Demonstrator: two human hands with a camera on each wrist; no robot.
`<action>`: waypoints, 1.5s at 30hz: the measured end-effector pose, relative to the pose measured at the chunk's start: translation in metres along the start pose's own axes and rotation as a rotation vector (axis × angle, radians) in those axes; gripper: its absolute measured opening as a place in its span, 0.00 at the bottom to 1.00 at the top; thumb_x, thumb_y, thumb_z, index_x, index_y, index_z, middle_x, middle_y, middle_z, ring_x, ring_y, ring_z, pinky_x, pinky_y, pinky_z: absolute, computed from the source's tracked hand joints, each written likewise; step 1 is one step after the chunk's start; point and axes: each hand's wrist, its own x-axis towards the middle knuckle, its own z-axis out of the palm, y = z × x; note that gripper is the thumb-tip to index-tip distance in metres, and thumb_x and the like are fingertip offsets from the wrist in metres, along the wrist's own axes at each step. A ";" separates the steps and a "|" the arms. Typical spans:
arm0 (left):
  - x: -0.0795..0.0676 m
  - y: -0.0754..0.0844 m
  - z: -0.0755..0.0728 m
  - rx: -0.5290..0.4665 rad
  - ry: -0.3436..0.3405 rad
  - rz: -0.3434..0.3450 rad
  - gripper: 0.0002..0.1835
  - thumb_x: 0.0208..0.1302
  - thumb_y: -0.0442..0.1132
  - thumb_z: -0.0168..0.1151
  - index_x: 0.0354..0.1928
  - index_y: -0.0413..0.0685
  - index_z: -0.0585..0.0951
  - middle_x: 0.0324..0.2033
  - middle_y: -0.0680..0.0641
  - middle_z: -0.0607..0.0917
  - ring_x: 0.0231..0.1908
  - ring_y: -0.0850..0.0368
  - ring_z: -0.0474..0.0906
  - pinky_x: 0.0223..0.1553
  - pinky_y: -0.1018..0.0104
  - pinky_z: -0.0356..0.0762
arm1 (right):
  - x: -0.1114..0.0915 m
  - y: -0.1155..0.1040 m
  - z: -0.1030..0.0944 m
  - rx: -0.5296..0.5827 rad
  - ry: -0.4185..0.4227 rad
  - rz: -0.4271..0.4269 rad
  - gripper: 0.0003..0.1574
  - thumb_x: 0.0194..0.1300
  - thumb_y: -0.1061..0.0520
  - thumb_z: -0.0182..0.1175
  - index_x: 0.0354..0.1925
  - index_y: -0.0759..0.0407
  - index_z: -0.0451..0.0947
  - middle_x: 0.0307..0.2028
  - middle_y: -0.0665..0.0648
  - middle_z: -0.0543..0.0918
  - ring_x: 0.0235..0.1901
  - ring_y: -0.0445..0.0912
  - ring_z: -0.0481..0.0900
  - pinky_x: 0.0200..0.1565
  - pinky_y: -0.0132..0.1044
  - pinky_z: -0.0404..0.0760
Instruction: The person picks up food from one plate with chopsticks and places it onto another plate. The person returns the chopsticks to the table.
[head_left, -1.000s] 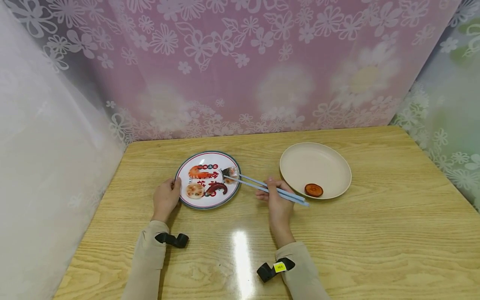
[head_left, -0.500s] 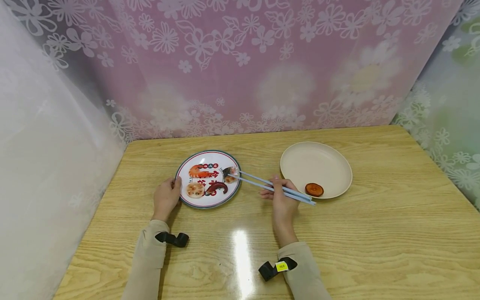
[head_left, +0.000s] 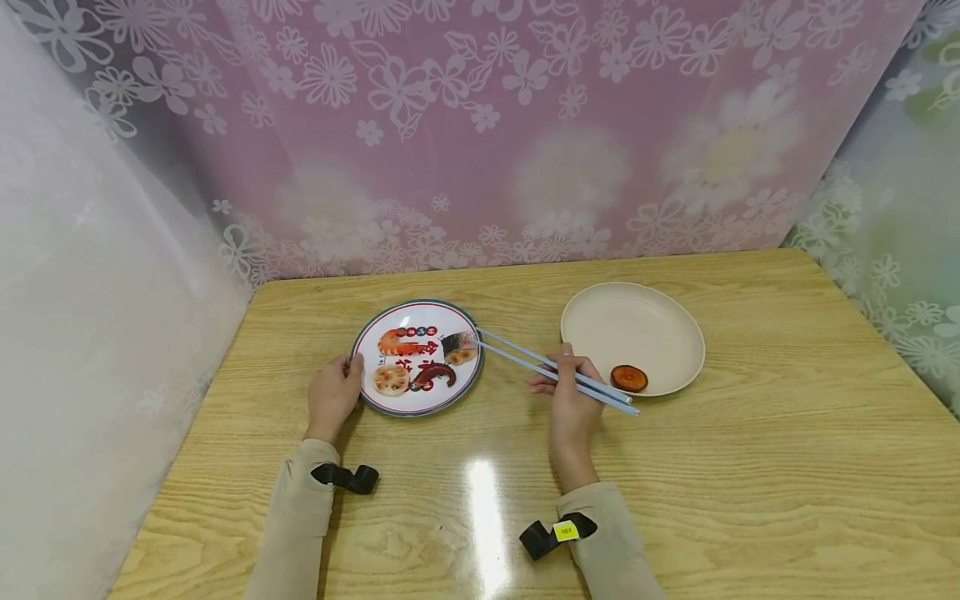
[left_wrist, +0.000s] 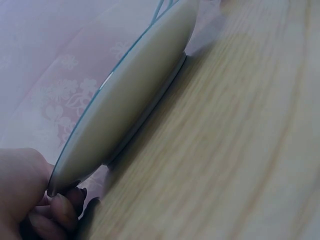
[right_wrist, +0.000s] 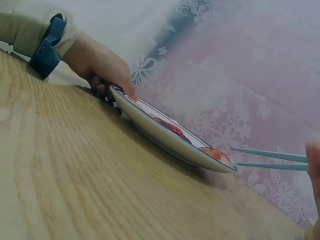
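My left hand [head_left: 332,398] pinches the left rim of a white plate [head_left: 408,315] with a teal edge, thumb on top and fingers beneath. Red characters mark the plate, and a shrimp, a pale round slice, a dark red tentacle and a dark patch [head_left: 454,342] show on its face. In my right hand [head_left: 576,417] is a pair of light blue chopsticks [head_left: 517,353]. Their tips are spread apart at the plate's right rim, near the dark patch. The right wrist view shows these chopsticks [right_wrist: 275,155] with nothing between the tips.
A beige plate [head_left: 630,321] stands to the right, just beyond my right hand. On its near side lies a round brown piece [head_left: 628,379] like a mushroom cap. The wooden table [head_left: 750,467] ends at a pink flowered curtain [head_left: 465,167].
My right hand has shifted right, drawing the chopstick tips from the dark patch to the plate's right rim, and the tips have spread a little. My left hand stays on the plate.
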 end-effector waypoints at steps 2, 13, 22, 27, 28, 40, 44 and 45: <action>0.000 0.000 0.000 -0.001 0.000 0.002 0.19 0.74 0.47 0.45 0.32 0.40 0.76 0.19 0.46 0.77 0.14 0.58 0.72 0.19 0.67 0.68 | 0.000 0.001 0.000 -0.002 -0.032 -0.003 0.28 0.73 0.56 0.53 0.38 0.88 0.68 0.30 0.79 0.77 0.18 0.47 0.82 0.21 0.33 0.80; -0.002 0.002 0.001 -0.008 -0.001 0.007 0.19 0.74 0.47 0.45 0.33 0.40 0.76 0.18 0.46 0.77 0.14 0.58 0.72 0.19 0.67 0.68 | -0.003 0.006 0.003 -0.041 -0.098 -0.012 0.26 0.72 0.59 0.54 0.36 0.88 0.70 0.27 0.75 0.80 0.19 0.47 0.84 0.23 0.37 0.82; -0.001 0.003 0.001 -0.011 0.004 0.012 0.19 0.74 0.47 0.45 0.32 0.40 0.76 0.17 0.46 0.77 0.13 0.59 0.71 0.18 0.67 0.67 | 0.000 -0.003 -0.006 -0.054 -0.073 -0.056 0.25 0.71 0.56 0.56 0.32 0.83 0.71 0.30 0.68 0.81 0.19 0.46 0.83 0.21 0.36 0.81; -0.001 0.002 0.001 -0.005 0.013 0.016 0.19 0.74 0.47 0.45 0.31 0.41 0.76 0.17 0.47 0.77 0.13 0.59 0.71 0.19 0.67 0.67 | 0.007 -0.012 -0.012 -0.029 -0.080 -0.089 0.23 0.70 0.60 0.57 0.33 0.86 0.70 0.29 0.67 0.82 0.18 0.46 0.83 0.21 0.35 0.81; -0.001 0.002 0.001 -0.004 0.012 0.015 0.19 0.74 0.47 0.45 0.31 0.41 0.76 0.17 0.47 0.77 0.13 0.59 0.72 0.19 0.66 0.67 | 0.008 -0.013 -0.014 -0.028 -0.077 -0.094 0.23 0.69 0.60 0.57 0.33 0.87 0.70 0.29 0.69 0.82 0.18 0.46 0.83 0.21 0.35 0.81; 0.000 -0.001 0.000 0.002 0.021 0.025 0.20 0.74 0.48 0.45 0.32 0.40 0.77 0.18 0.45 0.78 0.13 0.58 0.72 0.18 0.66 0.68 | 0.015 -0.029 -0.032 -0.076 -0.051 -0.131 0.23 0.70 0.60 0.57 0.33 0.86 0.72 0.25 0.70 0.82 0.17 0.46 0.83 0.20 0.34 0.80; 0.000 -0.002 0.001 0.005 0.020 0.025 0.20 0.74 0.48 0.45 0.32 0.40 0.77 0.18 0.46 0.78 0.13 0.59 0.72 0.18 0.66 0.67 | 0.018 -0.035 -0.041 -0.026 -0.026 -0.123 0.23 0.70 0.61 0.56 0.32 0.88 0.70 0.25 0.65 0.83 0.17 0.48 0.83 0.19 0.33 0.80; 0.000 -0.002 0.001 0.005 0.019 0.024 0.20 0.74 0.47 0.45 0.32 0.40 0.77 0.18 0.46 0.78 0.13 0.59 0.72 0.18 0.66 0.67 | 0.019 -0.036 -0.043 -0.014 -0.019 -0.118 0.24 0.69 0.61 0.56 0.32 0.88 0.69 0.25 0.64 0.84 0.17 0.47 0.83 0.20 0.33 0.80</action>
